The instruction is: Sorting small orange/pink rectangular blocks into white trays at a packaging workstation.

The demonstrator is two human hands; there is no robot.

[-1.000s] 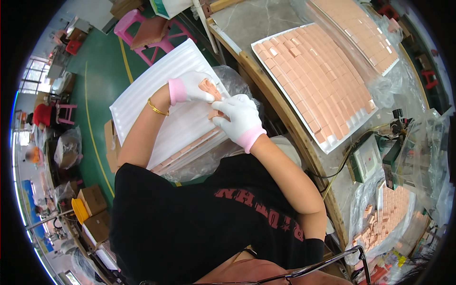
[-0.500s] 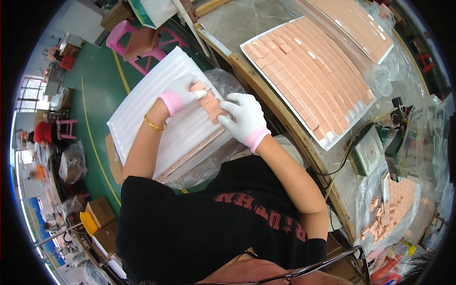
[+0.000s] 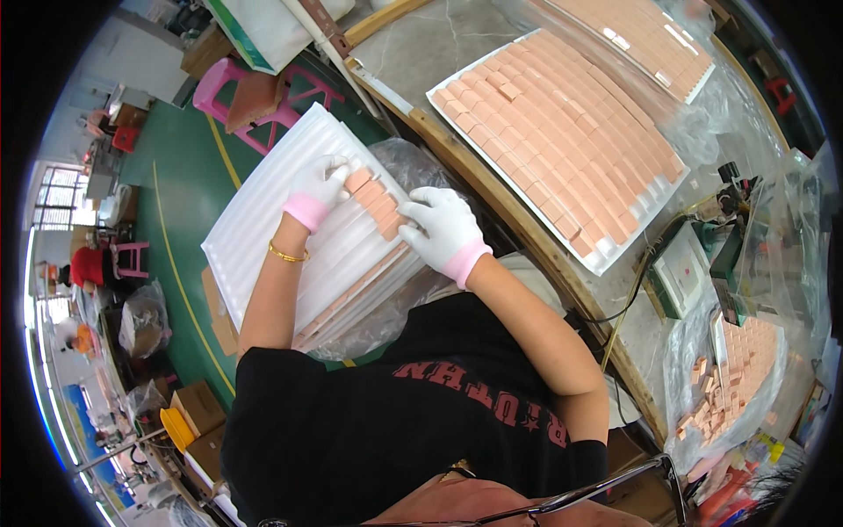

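Note:
Both my hands wear white gloves with pink cuffs. Beneath them is a stack of white ridged trays. A short row of small pinkish-tan blocks lies in the top tray, near its right edge. My left hand is at the upper left end of that row, its fingers curled and thumb tip close to the first block; whether something small is pinched there is hidden. On the row's right side, my right hand rests with thumb and fingers apart, fingertips at the blocks and tray edge.
On the workbench to the right lies a tray filled with rows of similar blocks, and another filled tray is behind it. Loose blocks sit on clear plastic by a green-framed device. A pink stool stands beyond the stack.
My left hand has drawn back slightly to the left, showing more of the upper blocks. My right hand has shifted slightly left and down in view. The whole view has shifted a little.

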